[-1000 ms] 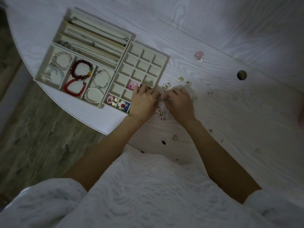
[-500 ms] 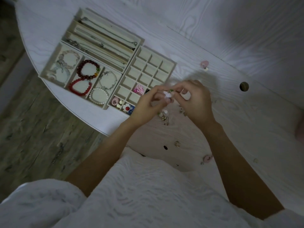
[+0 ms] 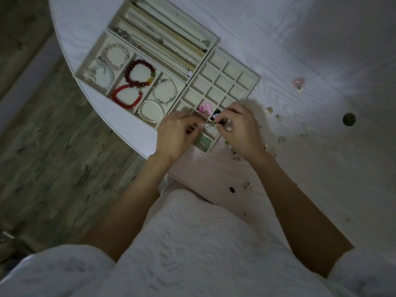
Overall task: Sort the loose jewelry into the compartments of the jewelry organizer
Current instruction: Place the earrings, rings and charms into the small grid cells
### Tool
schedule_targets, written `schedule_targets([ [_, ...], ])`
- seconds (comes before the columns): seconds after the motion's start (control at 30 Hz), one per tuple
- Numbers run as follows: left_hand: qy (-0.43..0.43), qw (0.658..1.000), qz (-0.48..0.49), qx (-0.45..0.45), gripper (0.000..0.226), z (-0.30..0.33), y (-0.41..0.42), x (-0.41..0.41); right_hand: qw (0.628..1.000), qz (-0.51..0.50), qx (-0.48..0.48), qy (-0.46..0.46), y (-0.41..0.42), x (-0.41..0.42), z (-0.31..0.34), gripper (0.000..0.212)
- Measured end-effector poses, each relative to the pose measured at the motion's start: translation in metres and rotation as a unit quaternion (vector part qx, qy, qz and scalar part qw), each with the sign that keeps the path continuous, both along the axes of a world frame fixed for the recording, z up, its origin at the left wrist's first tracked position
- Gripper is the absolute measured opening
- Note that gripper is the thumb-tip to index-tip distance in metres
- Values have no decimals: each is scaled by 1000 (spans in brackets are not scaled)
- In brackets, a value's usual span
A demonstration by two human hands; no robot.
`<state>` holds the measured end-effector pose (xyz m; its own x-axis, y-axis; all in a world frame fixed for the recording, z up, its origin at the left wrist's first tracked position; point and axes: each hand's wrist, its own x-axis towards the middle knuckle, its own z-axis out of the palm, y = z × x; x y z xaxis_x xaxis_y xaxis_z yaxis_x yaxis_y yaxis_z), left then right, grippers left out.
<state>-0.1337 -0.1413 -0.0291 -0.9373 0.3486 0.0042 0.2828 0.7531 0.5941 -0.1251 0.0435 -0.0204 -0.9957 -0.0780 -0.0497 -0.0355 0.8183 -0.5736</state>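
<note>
A cream jewelry organizer [image 3: 248,77] lies on the white table, with long necklace slots, bracelet bays and a grid of small squares. My left hand [image 3: 175,137] and my right hand [image 3: 241,130] meet over the grid's near rows. Both pinch one small pale piece of jewelry [image 3: 209,124] between their fingertips. A pink flower piece [image 3: 204,108] sits in a square just beyond my fingers. Another square near the tray's front corner holds a green piece [image 3: 202,140]. Loose rings and earrings [image 3: 278,117] lie scattered on the table to the right of my right hand.
Red bead bracelets [image 3: 138,75] and a pearl bracelet [image 3: 151,111] fill the left bays. A pink charm [image 3: 298,82] lies far right, near a round cable hole [image 3: 348,119]. A ring [image 3: 248,186] lies near my right forearm. The curved table edge runs just left of the organizer.
Both hands rose from the loose pile on the table, then shifted left over the organizer's small squares, keeping the small piece pinched between them.
</note>
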Motion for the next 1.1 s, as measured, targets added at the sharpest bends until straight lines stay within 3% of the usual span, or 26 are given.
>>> schedule_targets([
  [0.2,40,997,-36,-46,27,-3,13,11,996,37,73,40,5,9,-8,14],
  [0.37,68,996,-3,-56,18,-1,3,21,995,13,50,84,10,13,-1,23],
  [0.47,71,995,-21,-64,26,1,5,25,992,30,51,111,14,21,4,21],
  [0.73,20,989,-48,-135,26,0,17,18,985,84,148,34,2,29,2,29],
  [0.97,17,994,-31,-101,30,0,15,17,992,70,103,3,6,28,-3,24],
  [1.1,47,995,-38,-80,22,-1,15,18,993,37,107,33,3,30,0,19],
])
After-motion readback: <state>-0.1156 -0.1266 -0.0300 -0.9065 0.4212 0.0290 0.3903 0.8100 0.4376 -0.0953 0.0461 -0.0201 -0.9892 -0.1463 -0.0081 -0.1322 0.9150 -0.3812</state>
